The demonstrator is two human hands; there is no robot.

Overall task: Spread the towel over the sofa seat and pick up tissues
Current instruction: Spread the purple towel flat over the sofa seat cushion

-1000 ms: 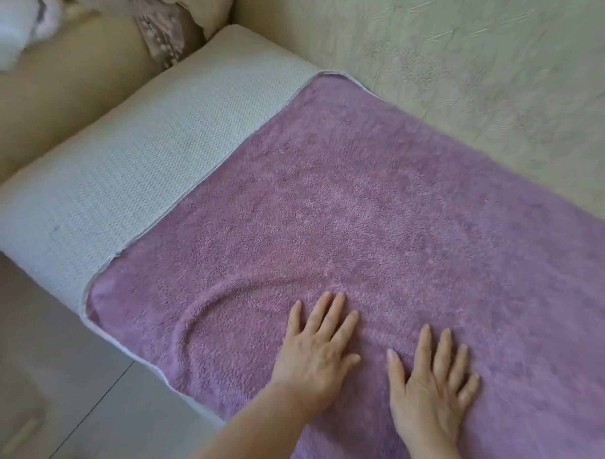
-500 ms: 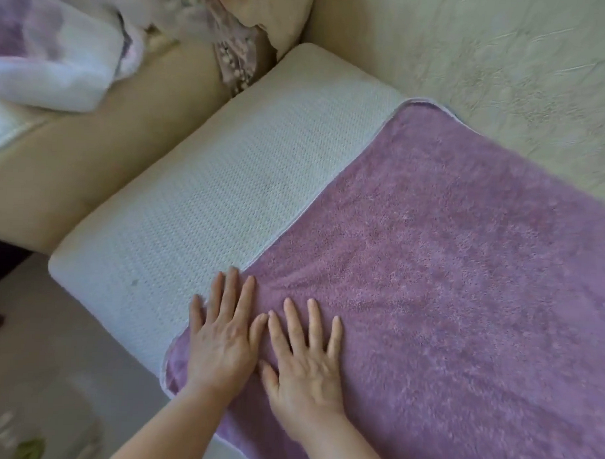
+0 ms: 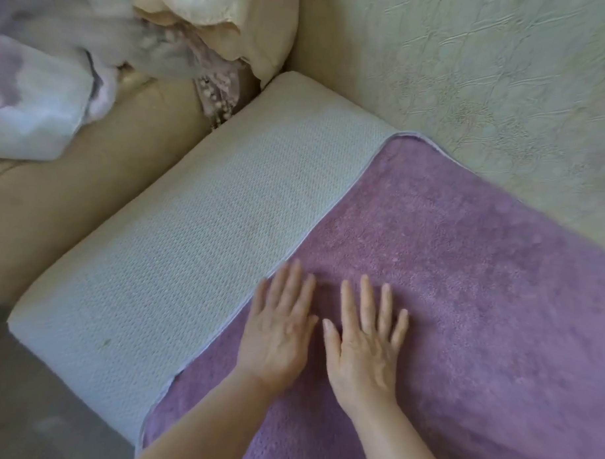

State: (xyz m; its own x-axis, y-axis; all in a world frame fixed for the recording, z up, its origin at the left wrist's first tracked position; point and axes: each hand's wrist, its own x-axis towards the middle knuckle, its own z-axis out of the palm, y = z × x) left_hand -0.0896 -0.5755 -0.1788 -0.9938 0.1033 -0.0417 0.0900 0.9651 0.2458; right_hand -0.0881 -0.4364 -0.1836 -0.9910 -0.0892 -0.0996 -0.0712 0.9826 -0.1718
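Fingers (image 3: pixel 367 297) of both hands are stretched out flat and a little spread on the purple towel (image 3: pixel 463 303), holding nothing.

Left hand (image 3: pixel 278 331) lies palm down just beside the towel's left hem, its fingertips near the grey edge binding; the right hand (image 3: pixel 364 348) lies palm down close to it, the thumbs near each other but not touching. The towel covers the right part of the sofa seat (image 3: pixel 176 259) and reaches the backrest (image 3: pixel 488 71) at its far corner. The left strip of the seat, with a white woven texture, is uncovered. Beyond it is the beige armrest (image 3: pixel 90 184), with crumpled pale fabrics (image 3: pixel 59 83) piled on it. Tissues I cannot see in this view.
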